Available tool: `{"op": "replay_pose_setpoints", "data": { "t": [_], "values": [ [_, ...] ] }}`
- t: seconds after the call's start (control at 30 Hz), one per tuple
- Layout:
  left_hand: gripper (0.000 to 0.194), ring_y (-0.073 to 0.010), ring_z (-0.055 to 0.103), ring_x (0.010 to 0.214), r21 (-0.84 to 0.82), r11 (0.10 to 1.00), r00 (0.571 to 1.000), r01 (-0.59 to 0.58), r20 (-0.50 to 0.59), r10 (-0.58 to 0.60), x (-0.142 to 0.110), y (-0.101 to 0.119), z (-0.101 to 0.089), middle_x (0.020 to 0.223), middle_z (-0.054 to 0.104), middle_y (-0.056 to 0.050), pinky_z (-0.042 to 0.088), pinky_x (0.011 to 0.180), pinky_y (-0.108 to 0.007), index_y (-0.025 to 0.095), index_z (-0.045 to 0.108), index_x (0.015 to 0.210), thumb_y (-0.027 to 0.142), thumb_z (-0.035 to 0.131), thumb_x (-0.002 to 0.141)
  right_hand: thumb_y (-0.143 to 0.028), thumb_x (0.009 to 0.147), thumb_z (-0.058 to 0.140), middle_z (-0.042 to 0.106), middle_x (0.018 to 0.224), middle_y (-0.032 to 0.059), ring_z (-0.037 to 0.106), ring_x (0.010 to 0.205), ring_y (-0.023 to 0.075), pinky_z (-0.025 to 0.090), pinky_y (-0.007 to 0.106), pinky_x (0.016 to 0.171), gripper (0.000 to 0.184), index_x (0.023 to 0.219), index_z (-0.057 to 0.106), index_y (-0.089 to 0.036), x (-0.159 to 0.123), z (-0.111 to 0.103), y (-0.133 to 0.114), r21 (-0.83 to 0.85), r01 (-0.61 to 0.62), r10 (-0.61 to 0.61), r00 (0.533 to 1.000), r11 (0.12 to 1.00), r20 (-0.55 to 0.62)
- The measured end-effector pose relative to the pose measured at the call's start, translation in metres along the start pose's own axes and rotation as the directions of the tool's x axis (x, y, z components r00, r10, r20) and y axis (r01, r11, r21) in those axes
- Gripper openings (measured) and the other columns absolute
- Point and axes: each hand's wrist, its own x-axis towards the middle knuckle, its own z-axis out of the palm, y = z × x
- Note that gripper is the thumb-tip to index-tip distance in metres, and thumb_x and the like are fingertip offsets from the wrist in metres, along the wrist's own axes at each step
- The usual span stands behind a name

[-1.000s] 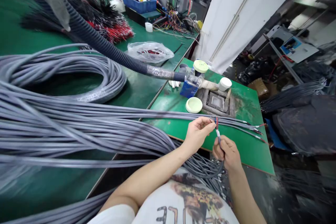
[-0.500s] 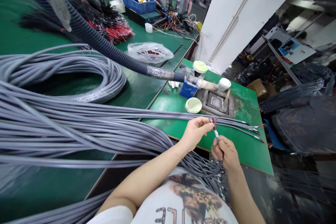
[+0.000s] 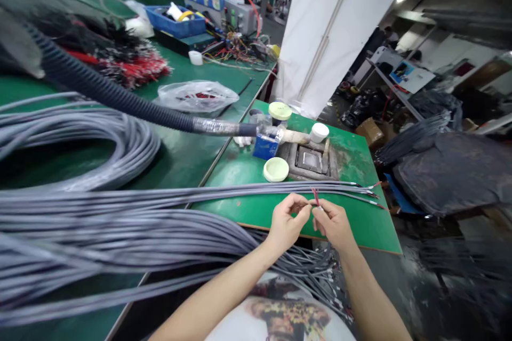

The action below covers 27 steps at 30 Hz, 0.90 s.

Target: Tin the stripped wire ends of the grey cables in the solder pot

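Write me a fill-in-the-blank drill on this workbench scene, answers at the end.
The wires sticking up between the left hand and right hand are ____.
The long cables have ____ jackets.
The small box by the end of the corrugated hose is ____.
A clear plastic ____ with red pieces inside lies on the green table.

Missing words: red; grey; blue; bag.

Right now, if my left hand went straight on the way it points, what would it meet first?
Your left hand would probably meet your right hand, close ahead beside the thin red wires, though depth is unclear and the wires might come first.
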Motion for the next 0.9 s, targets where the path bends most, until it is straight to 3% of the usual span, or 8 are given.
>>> {"op": "replay_pose_setpoints", "data": {
  "t": [0.17,0.3,0.47,0.6,0.67,0.77,0.9],
  "values": [
    [0.015,-0.0097,0.046,0.056,0.007,1.000,0.999,-0.001,0.039,0.001,-0.003,-0.005,-0.003,0.061,0.053,0.002,0.037,0.055,-0.022,0.016,0.058,0.072,0.030,0.063,0.078,-0.032,0.086,0.056,0.054,0.059,-0.0014,0.048,0.051,0.0104,0.038,0.023,0.051,0.021,0.093,0.071,-0.020,0.009,-0.001,-0.021,-0.182,0.195,-0.207,0.977,0.964,-0.047],
    [0.017,-0.0094,0.048,0.053,-0.095,0.993,0.997,0.072,0.020,-0.070,0.000,-0.001,-0.007,0.056,0.054,0.003,0.038,0.053,-0.022,0.016,0.056,0.071,0.029,0.065,0.076,-0.026,0.085,0.057,0.060,0.070,0.0021,0.054,0.067,0.0140,0.041,0.027,0.064,0.016,0.079,0.071,-0.020,0.019,0.000,-0.034,-0.303,0.373,-0.388,0.922,0.877,0.013],
    [0.016,-0.0088,0.051,0.053,-0.266,0.962,0.990,0.061,-0.107,-0.093,0.003,0.002,-0.019,0.058,0.058,0.003,0.041,0.056,-0.022,0.016,0.057,0.072,0.028,0.067,0.075,-0.025,0.084,0.057,0.056,0.064,0.0005,0.050,0.061,0.0121,0.038,0.026,0.061,0.017,0.073,0.069,-0.019,0.037,0.009,-0.048,-0.352,0.451,-0.433,0.892,0.821,0.131],
    [0.016,-0.0087,0.052,0.052,-0.296,0.954,0.977,0.041,-0.187,-0.100,0.004,0.003,-0.037,0.059,0.060,0.003,0.042,0.054,-0.021,0.016,0.057,0.072,0.028,0.068,0.075,-0.025,0.083,0.058,0.052,0.062,-0.0009,0.048,0.058,0.0103,0.036,0.024,0.057,0.019,0.068,0.067,-0.018,0.055,0.019,-0.054,-0.333,0.466,-0.430,0.885,0.820,0.180],
    [0.015,-0.0093,0.053,0.053,-0.226,0.974,0.967,-0.011,-0.251,-0.048,0.006,0.000,-0.048,0.059,0.059,0.003,0.043,0.056,-0.022,0.016,0.057,0.072,0.028,0.065,0.077,-0.025,0.082,0.058,0.053,0.062,-0.0010,0.048,0.058,0.0097,0.036,0.023,0.056,0.020,0.068,0.067,-0.017,0.066,0.018,-0.057,-0.326,0.458,-0.423,0.889,0.827,0.174],
    [0.014,-0.0109,0.055,0.059,0.042,0.995,0.943,-0.087,-0.319,0.096,0.008,-0.011,-0.060,0.061,0.060,0.001,0.044,0.059,-0.023,0.016,0.058,0.072,0.027,0.063,0.079,-0.025,0.081,0.058,0.055,0.062,-0.0003,0.048,0.058,0.0097,0.035,0.023,0.056,0.021,0.065,0.067,-0.015,0.092,0.012,-0.059,-0.369,0.425,-0.406,0.904,0.827,0.131],
    [0.013,-0.0109,0.051,0.060,0.380,0.912,0.964,-0.152,-0.147,0.221,0.011,-0.025,-0.065,0.061,0.057,0.001,0.042,0.060,-0.023,0.016,0.060,0.068,0.022,0.059,0.079,-0.026,0.077,0.058,0.056,0.058,-0.0006,0.047,0.054,0.0096,0.031,0.023,0.052,0.021,0.063,0.068,-0.014,0.135,0.008,-0.053,-0.530,0.352,-0.320,0.935,0.772,0.155]
  ]
}}
